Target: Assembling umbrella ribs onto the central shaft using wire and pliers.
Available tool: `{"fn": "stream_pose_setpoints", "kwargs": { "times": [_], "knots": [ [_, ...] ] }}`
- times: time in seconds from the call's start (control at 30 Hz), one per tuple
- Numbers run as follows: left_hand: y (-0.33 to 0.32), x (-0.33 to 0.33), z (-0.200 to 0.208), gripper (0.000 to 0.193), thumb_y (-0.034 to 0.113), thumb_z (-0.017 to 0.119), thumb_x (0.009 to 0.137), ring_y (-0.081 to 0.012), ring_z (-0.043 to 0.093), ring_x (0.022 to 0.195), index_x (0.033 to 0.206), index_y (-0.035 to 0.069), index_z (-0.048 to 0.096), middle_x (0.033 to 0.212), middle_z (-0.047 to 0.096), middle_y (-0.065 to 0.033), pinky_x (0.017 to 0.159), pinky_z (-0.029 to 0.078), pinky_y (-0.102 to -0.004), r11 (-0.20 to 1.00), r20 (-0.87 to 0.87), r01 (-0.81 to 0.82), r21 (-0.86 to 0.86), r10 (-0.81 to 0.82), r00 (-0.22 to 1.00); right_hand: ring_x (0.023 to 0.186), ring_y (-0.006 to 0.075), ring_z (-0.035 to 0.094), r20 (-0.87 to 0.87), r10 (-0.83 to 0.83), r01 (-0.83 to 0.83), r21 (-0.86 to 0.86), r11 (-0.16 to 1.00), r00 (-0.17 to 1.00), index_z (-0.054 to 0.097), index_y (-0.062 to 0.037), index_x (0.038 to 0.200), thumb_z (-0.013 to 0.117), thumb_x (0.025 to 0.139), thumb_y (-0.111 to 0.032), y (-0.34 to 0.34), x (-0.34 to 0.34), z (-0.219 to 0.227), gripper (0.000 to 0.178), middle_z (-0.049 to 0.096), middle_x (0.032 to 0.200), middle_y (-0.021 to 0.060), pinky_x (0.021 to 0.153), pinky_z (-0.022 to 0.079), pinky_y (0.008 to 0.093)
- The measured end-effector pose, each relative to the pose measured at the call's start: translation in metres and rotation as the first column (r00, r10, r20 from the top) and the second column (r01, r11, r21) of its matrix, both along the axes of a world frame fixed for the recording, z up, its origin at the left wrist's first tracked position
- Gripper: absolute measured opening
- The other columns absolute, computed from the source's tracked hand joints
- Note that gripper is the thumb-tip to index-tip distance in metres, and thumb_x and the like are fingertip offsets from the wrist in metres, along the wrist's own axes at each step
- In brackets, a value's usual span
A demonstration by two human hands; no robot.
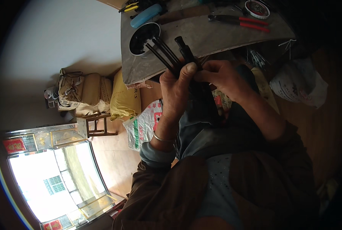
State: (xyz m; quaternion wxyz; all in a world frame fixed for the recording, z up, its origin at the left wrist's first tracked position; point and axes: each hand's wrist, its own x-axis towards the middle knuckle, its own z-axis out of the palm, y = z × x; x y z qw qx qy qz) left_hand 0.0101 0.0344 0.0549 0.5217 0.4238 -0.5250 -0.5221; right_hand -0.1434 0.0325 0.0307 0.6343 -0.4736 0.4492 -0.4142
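My left hand [174, 88] is closed around a bundle of thin black rods [164, 53] and a thicker black tube [185, 50] with a stepped end. The rods point up and left, their ends in front of a metal bowl [130, 44] holding dark bits. The fingers of my right hand [222, 76] are bent and pressed together at the tube, close by the left thumb. Whether they pinch the tube itself or a small part on it is hidden. A long dark shape runs down from both hands over my lap, too dim to make out.
On the worktable [213, 36] lie red-handled pliers [251, 23], a white-rimmed dish [258, 16], a blue object [146, 16] and a yellow-handled tool [131, 7]. Thin metal rods [257, 58] and a white bag [299, 84] sit right. Sacks [124, 97] and a wooden stool [98, 125] stand left.
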Motion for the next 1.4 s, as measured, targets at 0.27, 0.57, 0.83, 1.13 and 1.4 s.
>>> {"fn": "stream_pose_setpoints", "kwargs": {
  "times": [0.27, 0.57, 0.83, 1.13, 1.4],
  "knots": [
    [-0.003, 0.003, 0.0, 0.018, 0.018, 0.07, 0.086, -0.0061, 0.058, 0.076, 0.098, 0.004, 0.067, 0.084, 0.066, 0.0007, 0.071, 0.047, -0.0211, 0.997, -0.09, 0.06, 0.051, -0.055, 0.994, 0.056, 0.0043, 0.049, 0.011, -0.023, 0.024, -0.09, 0.996, 1.0, 0.065, -0.0028, 0.078, 0.072, 0.083, -0.029, 0.003, -0.004, 0.001, 0.027, 0.055, 0.063, -0.0025, 0.051, 0.038, 0.0217],
    [-0.008, -0.01, -0.007, 0.02, 0.021, 0.068, 0.087, -0.0066, 0.056, 0.076, 0.097, 0.003, 0.066, 0.084, 0.065, 0.0004, 0.069, 0.046, -0.0216, 0.997, -0.166, -0.017, 0.076, 0.029, 0.986, 0.061, 0.0051, 0.052, -0.057, -0.056, 0.045, -0.179, 0.983, 0.997, 0.065, -0.0018, 0.083, 0.069, 0.085, -0.022, 0.0, -0.003, 0.003, 0.021, 0.058, 0.066, -0.0015, 0.055, 0.042, 0.022],
    [-0.009, -0.006, -0.007, 0.022, 0.023, 0.069, 0.087, -0.0071, 0.057, 0.075, 0.097, 0.003, 0.065, 0.084, 0.065, -0.0002, 0.069, 0.046, -0.0217, 0.996, -0.174, 0.006, 0.086, 0.009, 0.985, 0.069, 0.0048, 0.053, 0.133, 0.001, 0.022, -0.171, 0.985, 0.991, 0.064, -0.0022, 0.091, 0.069, 0.084, -0.017, -0.003, -0.003, -0.015, 0.017, 0.06, 0.075, -0.0022, 0.062, 0.043, 0.0217],
    [-0.013, -0.004, -0.012, 0.022, 0.023, 0.069, 0.087, -0.0078, 0.058, 0.077, 0.097, 0.004, 0.065, 0.084, 0.065, -0.0006, 0.071, 0.047, -0.0227, 0.997, -0.214, 0.027, 0.073, -0.011, 0.977, 0.065, 0.0025, 0.049, 0.177, 0.102, -0.095, -0.048, 0.994, 0.979, 0.064, -0.0056, 0.09, 0.067, 0.086, -0.021, -0.01, -0.008, -0.018, 0.016, 0.057, 0.072, -0.0048, 0.057, 0.037, 0.0188],
    [-0.016, 0.004, -0.02, 0.023, 0.021, 0.066, 0.089, -0.0086, 0.059, 0.079, 0.102, 0.002, 0.065, 0.087, 0.066, -0.0022, 0.073, 0.048, -0.0237, 0.996, -0.131, 0.07, 0.053, -0.062, 0.989, 0.082, 0.0055, 0.056, 0.182, 0.03, -0.015, -0.082, 0.997, 0.983, 0.062, -0.0002, 0.102, 0.06, 0.092, -0.017, -0.003, -0.003, -0.018, 0.02, 0.062, 0.089, 0.0002, 0.072, 0.045, 0.0215]
  ]
}}
